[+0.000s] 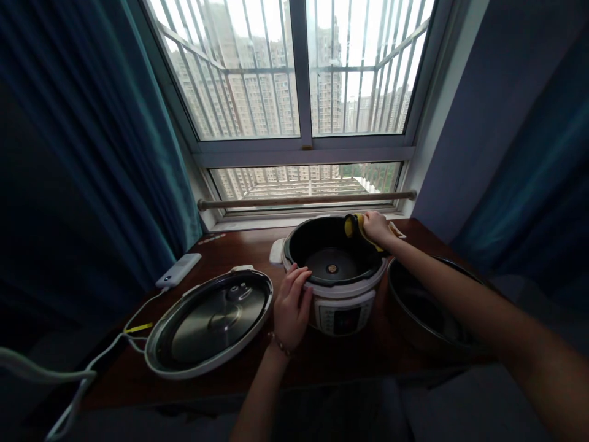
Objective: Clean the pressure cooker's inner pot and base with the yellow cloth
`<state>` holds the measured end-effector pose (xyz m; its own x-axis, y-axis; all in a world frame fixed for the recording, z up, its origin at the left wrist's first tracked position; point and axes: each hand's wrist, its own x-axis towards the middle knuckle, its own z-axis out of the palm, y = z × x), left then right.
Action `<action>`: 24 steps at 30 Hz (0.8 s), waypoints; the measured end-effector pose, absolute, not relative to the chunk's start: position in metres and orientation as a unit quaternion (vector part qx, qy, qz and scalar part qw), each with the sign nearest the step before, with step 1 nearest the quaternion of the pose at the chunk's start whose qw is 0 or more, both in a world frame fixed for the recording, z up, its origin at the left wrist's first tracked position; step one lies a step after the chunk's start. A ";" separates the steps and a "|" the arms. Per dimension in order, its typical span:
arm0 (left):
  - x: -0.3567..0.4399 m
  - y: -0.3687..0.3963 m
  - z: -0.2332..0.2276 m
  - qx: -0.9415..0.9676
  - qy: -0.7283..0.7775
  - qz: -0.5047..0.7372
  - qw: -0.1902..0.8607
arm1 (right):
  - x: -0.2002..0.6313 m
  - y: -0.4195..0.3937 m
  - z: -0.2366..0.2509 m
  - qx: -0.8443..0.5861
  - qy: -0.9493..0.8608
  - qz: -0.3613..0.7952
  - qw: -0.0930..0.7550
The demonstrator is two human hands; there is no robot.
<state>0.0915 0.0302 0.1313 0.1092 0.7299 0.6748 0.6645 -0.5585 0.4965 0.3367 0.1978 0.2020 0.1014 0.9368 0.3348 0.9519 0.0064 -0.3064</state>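
A wooden table [239, 245] stands below a barred window [301, 67] with teal curtains [115, 153] at both sides. A round metal lid [211, 322] lies upside down on the table. A white power bank [178, 270] lies near the curtain, its white cable [110, 347] trailing off. A wooden rod [306, 199] rests along the sill.

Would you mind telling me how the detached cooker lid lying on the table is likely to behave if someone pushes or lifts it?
The lid lies upside down, metal inner plate up, so its domed top probably lets it rock or slide on the wooden table. It looks broad and rigid, likely fairly heavy. Its smooth rim may be slippery. Neither the left hand nor the right hand touches it.
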 end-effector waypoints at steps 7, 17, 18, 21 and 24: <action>0.093 0.031 0.131 0.742 0.452 0.495 0.032 | 0.336 0.142 0.184 -0.654 -0.698 -0.076 0.282; 0.096 0.030 0.131 0.735 0.457 0.499 0.035 | 0.266 0.052 0.169 -0.638 -0.631 -0.159 0.413; 0.096 0.030 0.131 0.735 0.458 0.499 0.036 | 0.254 0.043 0.167 -0.635 -0.633 -0.156 0.415; 0.096 0.030 0.129 0.736 0.458 0.498 0.028 | 0.223 0.026 0.158 -0.610 -0.658 -0.138 0.420; 0.096 0.031 0.128 0.739 0.458 0.494 0.021 | 0.213 0.023 0.148 -0.588 -0.671 -0.136 0.430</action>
<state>0.0957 0.0307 0.1285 0.0925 0.6972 0.7108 0.6556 -0.5800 0.4835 0.2128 0.0232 0.1476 0.0614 0.6720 0.7380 0.9064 0.2722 -0.3232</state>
